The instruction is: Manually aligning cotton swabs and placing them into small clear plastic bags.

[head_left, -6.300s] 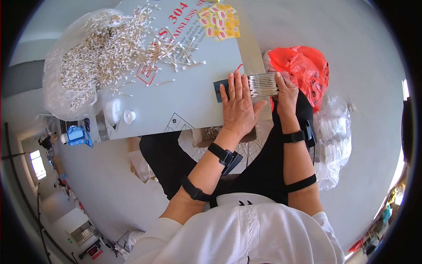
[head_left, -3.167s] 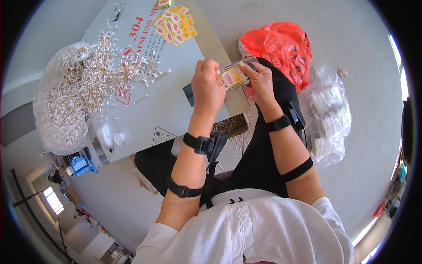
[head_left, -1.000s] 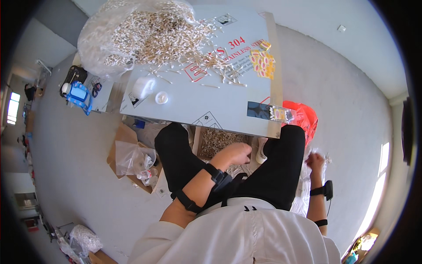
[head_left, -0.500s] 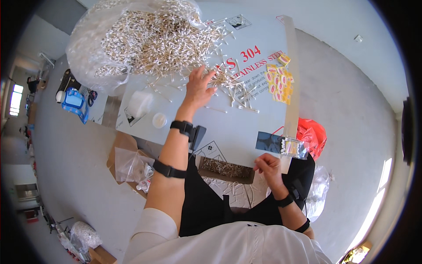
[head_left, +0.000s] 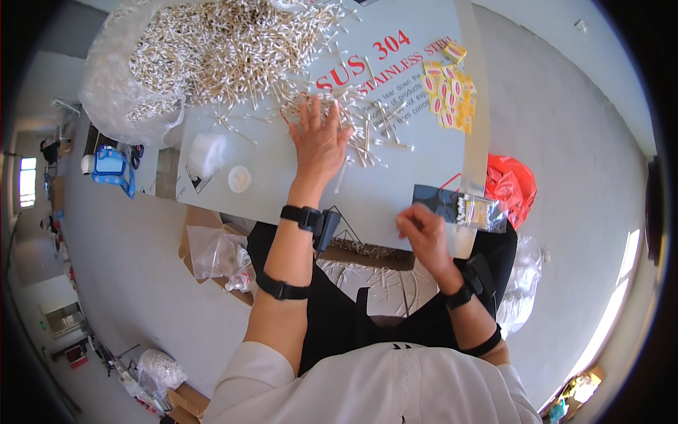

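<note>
My left hand [head_left: 319,145] lies palm down with fingers spread over loose cotton swabs [head_left: 367,145] on the table. Just beyond it, a large heap of cotton swabs [head_left: 233,53] spills from a clear plastic bag [head_left: 106,92]. My right hand [head_left: 426,237] hovers by the table's near edge, fingers curled and thumb against the index finger; whatever may be inside is hidden. Right of that hand rests a clear packet [head_left: 487,213] of swabs with a yellow card, beside a dark rectangle [head_left: 429,194]. Several small yellow-and-white cards [head_left: 450,99] lie farther off at the right.
A white cotton-like bundle [head_left: 207,152] and a small round white tub [head_left: 240,179] stand on the table [head_left: 275,191] at left. Under the near edge is a brown box [head_left: 374,256] of swabs. A red plastic bag [head_left: 512,185] hangs at right; blue packaging [head_left: 113,166] sits far left.
My left hand has come down flat onto the loose swabs, gathering them closer together. My right hand has risen slightly toward the table edge, still curled. The whole view has shifted a little.
</note>
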The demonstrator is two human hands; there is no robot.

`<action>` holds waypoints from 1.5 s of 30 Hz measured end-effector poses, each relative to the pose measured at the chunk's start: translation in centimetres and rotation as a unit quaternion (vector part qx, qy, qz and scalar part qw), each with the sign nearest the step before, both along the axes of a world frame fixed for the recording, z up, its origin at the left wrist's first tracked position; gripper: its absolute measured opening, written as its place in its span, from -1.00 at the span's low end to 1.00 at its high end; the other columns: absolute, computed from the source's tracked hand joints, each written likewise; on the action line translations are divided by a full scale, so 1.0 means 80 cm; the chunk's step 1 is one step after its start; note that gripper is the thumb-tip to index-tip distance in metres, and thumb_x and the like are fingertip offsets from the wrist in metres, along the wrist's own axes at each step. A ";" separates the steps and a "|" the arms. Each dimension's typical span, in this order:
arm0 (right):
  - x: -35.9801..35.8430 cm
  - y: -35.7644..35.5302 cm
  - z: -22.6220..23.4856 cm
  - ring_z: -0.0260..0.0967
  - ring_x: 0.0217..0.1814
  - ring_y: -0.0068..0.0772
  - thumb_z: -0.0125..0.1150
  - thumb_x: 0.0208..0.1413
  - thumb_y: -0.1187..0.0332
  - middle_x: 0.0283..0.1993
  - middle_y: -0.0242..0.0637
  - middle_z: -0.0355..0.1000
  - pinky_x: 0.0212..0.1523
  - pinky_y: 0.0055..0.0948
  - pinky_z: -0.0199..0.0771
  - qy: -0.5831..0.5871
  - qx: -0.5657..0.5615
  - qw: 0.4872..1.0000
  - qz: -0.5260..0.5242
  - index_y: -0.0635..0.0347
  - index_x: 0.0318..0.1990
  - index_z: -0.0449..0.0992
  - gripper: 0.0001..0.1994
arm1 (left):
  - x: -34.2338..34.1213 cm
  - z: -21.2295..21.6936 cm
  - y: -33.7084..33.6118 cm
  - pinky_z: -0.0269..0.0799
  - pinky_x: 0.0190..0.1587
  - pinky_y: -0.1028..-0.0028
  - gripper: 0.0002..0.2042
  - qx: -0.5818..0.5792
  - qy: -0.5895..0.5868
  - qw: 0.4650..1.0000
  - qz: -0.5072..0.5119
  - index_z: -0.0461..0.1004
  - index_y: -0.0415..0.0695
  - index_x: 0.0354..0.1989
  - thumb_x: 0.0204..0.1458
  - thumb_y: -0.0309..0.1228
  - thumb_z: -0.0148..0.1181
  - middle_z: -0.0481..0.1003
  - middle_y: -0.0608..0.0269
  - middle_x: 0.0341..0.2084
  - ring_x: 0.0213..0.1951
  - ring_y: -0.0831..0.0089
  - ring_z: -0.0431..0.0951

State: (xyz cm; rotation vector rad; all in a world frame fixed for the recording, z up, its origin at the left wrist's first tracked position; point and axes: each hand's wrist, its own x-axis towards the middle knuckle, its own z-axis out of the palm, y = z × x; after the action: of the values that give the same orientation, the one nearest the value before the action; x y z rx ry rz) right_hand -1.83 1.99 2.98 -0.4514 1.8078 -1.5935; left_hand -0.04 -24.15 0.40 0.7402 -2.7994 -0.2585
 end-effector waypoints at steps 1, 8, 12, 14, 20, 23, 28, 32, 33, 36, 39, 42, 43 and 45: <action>-0.010 -0.005 0.001 0.33 -0.54 -0.56 0.24 0.09 0.48 -0.52 -0.32 0.43 -0.47 -0.53 0.35 0.104 0.019 0.994 -0.008 0.35 -0.37 0.47 -0.89 | 0.008 0.002 0.009 -0.19 0.33 -0.17 -0.46 0.002 0.015 1.000 0.025 0.20 -0.06 0.30 0.17 -0.17 0.09 0.06 -0.07 0.35 0.39 -0.10 -0.06; -0.051 -0.060 -0.008 0.42 -0.27 -0.18 0.44 -0.13 0.33 -0.22 -0.13 0.42 -0.24 -0.32 0.47 0.320 0.060 0.945 -0.031 0.28 -0.18 0.48 -0.63 | 0.099 -0.025 0.075 -0.02 0.31 -0.06 -0.47 0.115 0.206 0.971 0.039 0.21 -0.22 0.21 0.04 -0.46 0.20 0.12 -0.16 0.27 0.33 -0.16 0.03; -0.009 -0.061 0.002 0.25 0.05 -0.03 0.52 -0.31 0.19 -0.07 -0.17 0.35 0.05 -0.18 0.31 0.398 0.068 0.907 0.120 0.18 -0.17 0.48 -0.50 | 0.111 -0.029 0.092 0.06 0.31 0.02 -0.44 0.154 0.235 0.959 0.038 0.22 -0.27 0.20 -0.04 -0.57 0.19 0.20 -0.17 0.23 0.30 -0.15 0.11; 0.021 -0.055 -0.003 0.27 0.02 -0.02 0.50 -0.30 0.21 -0.09 -0.18 0.34 0.01 -0.17 0.32 0.481 0.045 0.846 0.226 0.20 -0.16 0.45 -0.49 | 0.107 -0.029 0.089 0.09 0.30 0.06 -0.48 0.110 0.218 0.970 0.015 0.27 -0.27 0.16 -0.06 -0.60 0.18 0.26 -0.13 0.19 0.27 -0.13 0.16; 0.009 -0.069 -0.019 0.35 -0.07 0.03 0.40 -0.21 0.37 -0.15 -0.12 0.35 -0.09 -0.15 0.40 0.310 0.033 0.943 0.119 0.18 -0.22 0.45 -0.66 | 0.105 -0.016 0.060 0.33 0.15 0.23 -0.60 0.081 0.228 0.969 -0.052 0.46 -0.22 -0.04 -0.14 -0.70 0.16 0.46 0.11 0.02 0.09 0.05 0.40; -0.034 -0.078 -0.033 0.37 -0.08 0.06 0.38 -0.16 0.39 -0.11 -0.09 0.35 -0.09 -0.14 0.43 0.253 0.086 0.964 0.012 0.20 -0.20 0.46 -0.68 | 0.100 0.001 0.064 0.37 -0.07 0.19 -0.69 0.084 0.231 0.969 -0.021 0.45 -0.16 -0.27 -0.25 -0.70 0.24 0.46 0.14 -0.27 -0.14 0.07 0.42; -0.093 -0.099 -0.038 0.37 -0.05 0.00 0.37 -0.14 0.40 -0.02 -0.06 0.32 -0.02 -0.20 0.43 0.483 0.167 0.851 -0.121 0.20 -0.17 0.49 -0.68 | 0.097 -0.009 0.067 0.31 -0.14 0.19 -0.78 0.072 0.208 0.974 0.043 0.45 -0.08 -0.41 -0.25 -0.63 0.27 0.40 0.21 -0.39 -0.20 0.13 0.38; -0.100 -0.093 -0.039 0.37 -0.15 -0.08 0.31 -0.11 0.39 -0.25 -0.21 0.39 -0.13 -0.20 0.42 0.476 0.155 0.864 -0.042 0.09 -0.36 0.54 -0.88 | 0.083 -0.010 0.097 0.31 -0.13 0.21 -0.80 0.093 0.207 0.973 -0.052 0.47 -0.06 -0.45 -0.26 -0.62 0.29 0.43 0.28 -0.39 -0.24 0.16 0.39; -0.097 -0.088 -0.041 0.37 -0.15 -0.08 0.31 -0.11 0.39 -0.25 -0.21 0.39 -0.13 -0.20 0.42 0.478 0.157 0.863 -0.042 0.09 -0.36 0.54 -0.88 | 0.079 -0.009 0.105 0.30 -0.08 0.19 -0.76 0.105 0.185 0.974 -0.082 0.48 -0.06 -0.39 -0.28 -0.60 0.31 0.43 0.26 -0.32 -0.19 0.15 0.39; -0.079 -0.077 -0.044 0.37 -0.20 -0.11 0.28 -0.11 0.41 -0.38 -0.27 0.38 -0.20 -0.19 0.42 0.474 0.127 0.871 -0.031 0.07 -0.45 0.53 -0.95 | 0.065 0.000 0.106 0.30 -0.03 0.20 -0.71 0.112 0.244 0.961 -0.060 0.49 -0.06 -0.31 -0.28 -0.56 0.34 0.42 0.24 -0.22 -0.11 0.14 0.37; -0.062 -0.078 -0.039 0.38 -0.21 -0.12 0.26 -0.13 0.43 -0.39 -0.27 0.38 -0.23 -0.19 0.43 0.429 0.085 0.899 0.001 0.06 -0.48 0.52 -0.96 | 0.058 0.002 0.077 0.29 0.00 0.20 -0.67 0.080 0.222 0.972 -0.006 0.48 -0.07 -0.24 -0.26 -0.50 0.38 0.41 0.23 -0.14 -0.04 0.14 0.34; -0.066 -0.087 -0.034 0.41 -0.22 -0.08 0.23 -0.10 0.41 -0.39 -0.23 0.40 -0.23 -0.15 0.44 0.429 0.122 0.895 0.027 0.06 -0.49 0.53 -0.99 | 0.053 -0.001 0.068 0.29 -0.02 0.20 -0.72 0.065 0.184 0.981 -0.005 0.48 -0.08 -0.27 -0.20 -0.47 0.37 0.42 0.25 -0.21 -0.08 0.15 0.36; -0.068 -0.090 -0.034 0.41 -0.22 -0.08 0.23 -0.10 0.41 -0.39 -0.23 0.40 -0.23 -0.15 0.44 0.421 0.127 0.898 0.030 0.06 -0.49 0.53 -0.99 | 0.052 -0.003 0.069 0.28 -0.07 0.20 -0.74 0.063 0.189 0.979 -0.039 0.47 -0.07 -0.30 -0.20 -0.47 0.36 0.41 0.24 -0.26 -0.12 0.14 0.36; -0.074 -0.100 -0.036 0.44 -0.25 -0.04 0.19 -0.07 0.37 -0.39 -0.18 0.44 -0.25 -0.13 0.45 0.452 0.141 0.880 0.041 0.08 -0.48 0.54 -0.95 | 0.055 -0.007 0.074 0.28 -0.11 0.19 -0.77 0.071 0.179 0.979 -0.067 0.46 -0.07 -0.33 -0.20 -0.47 0.34 0.40 0.24 -0.30 -0.15 0.14 0.37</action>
State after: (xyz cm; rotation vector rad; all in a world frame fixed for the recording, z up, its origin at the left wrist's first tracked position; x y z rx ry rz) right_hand -7.74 -5.97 0.14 -1.2609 2.5921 -1.0698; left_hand 4.36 -18.23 -0.15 0.4759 -2.5070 -0.5603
